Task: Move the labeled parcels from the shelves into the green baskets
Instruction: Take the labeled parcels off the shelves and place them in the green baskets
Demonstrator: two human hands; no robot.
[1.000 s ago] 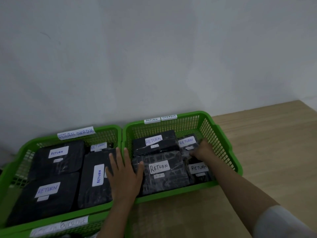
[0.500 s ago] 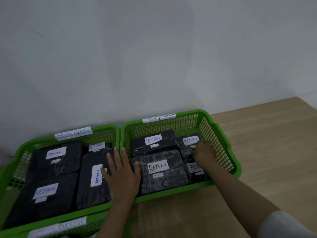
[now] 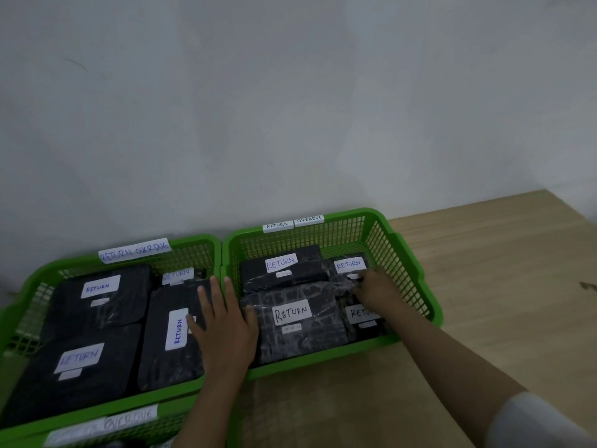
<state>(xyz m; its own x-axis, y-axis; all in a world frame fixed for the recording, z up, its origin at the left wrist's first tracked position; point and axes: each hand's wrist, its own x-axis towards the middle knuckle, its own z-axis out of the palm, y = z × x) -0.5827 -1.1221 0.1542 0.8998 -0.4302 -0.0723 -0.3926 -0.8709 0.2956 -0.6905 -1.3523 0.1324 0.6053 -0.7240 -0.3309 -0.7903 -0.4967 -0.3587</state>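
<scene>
While your left hand (image 3: 226, 331) lies flat across both baskets' adjoining rims (image 3: 222, 270), your right hand (image 3: 376, 287), grip unclear, touches a parcel (image 3: 347, 273) at 2 o'clock.

Bright green mesh-walled left basket (image 3: 206, 253) and right basket (image 3: 400, 253), black glossy-wrapped parcels (image 3: 290, 337) with white labels (image 3: 291, 312) lettered in blue or black, pale wood-grain floor (image 3: 504, 286), plain grey-white wall (image 3: 290, 108), white sleeve (image 3: 536, 421).
</scene>
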